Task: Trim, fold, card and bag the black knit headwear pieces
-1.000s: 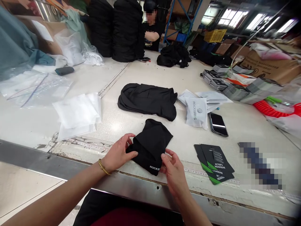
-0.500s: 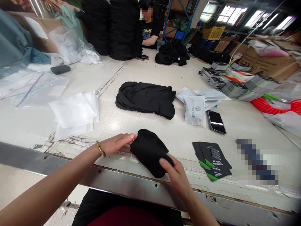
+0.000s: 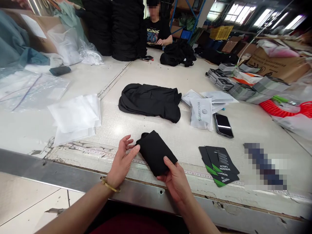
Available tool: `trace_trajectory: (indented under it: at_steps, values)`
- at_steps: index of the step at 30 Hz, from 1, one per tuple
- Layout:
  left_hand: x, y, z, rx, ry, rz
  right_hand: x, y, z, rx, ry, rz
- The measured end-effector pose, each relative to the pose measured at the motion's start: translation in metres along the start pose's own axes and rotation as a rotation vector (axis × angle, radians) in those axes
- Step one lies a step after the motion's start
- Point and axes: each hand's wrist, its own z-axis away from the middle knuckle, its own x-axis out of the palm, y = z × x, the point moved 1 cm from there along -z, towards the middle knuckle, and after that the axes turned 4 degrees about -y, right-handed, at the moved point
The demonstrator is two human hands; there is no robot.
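Observation:
A black cloth headgear (image 3: 156, 152), folded into a small flat packet, is held just above the table's front edge. My right hand (image 3: 176, 182) grips its lower right corner, thumb on top and fingers beneath. My left hand (image 3: 124, 159) is at the packet's left side with fingers spread, the thumb tip close to or touching its edge. Behind the packet lies a flat pile of black headgear (image 3: 149, 102). Black and green cards (image 3: 219, 165) printed "Actor's Headgear" lie fanned out to the right.
Translucent white bags (image 3: 75, 113) lie at left. A filled ROCKBROS bag (image 3: 201, 112) and a phone (image 3: 223, 125) rest right of the pile. Boxed cards (image 3: 241, 91) and a red coil (image 3: 280, 107) are farther right. Tall black cloth stacks (image 3: 128, 29) and a person (image 3: 158, 35) are behind the table.
The black cloth has been folded over into a smaller, squarer packet. My left hand has turned upward and its fingers have spread. The person behind the table has shifted an arm.

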Motion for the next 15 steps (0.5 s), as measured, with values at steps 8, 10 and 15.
trace_trajectory:
  at_steps: [8,10,15]
  values:
    - [-0.001,0.010,0.023,-0.191,0.093,0.435,0.031,0.036,0.020,0.177,-0.265,-0.088]
    - [-0.009,0.014,0.024,-0.220,0.004,0.510,0.021,0.025,0.014,0.088,-0.235,-0.031]
    - [-0.013,0.021,0.031,-0.280,-0.366,0.516,0.009,0.008,0.014,-0.008,-0.386,0.000]
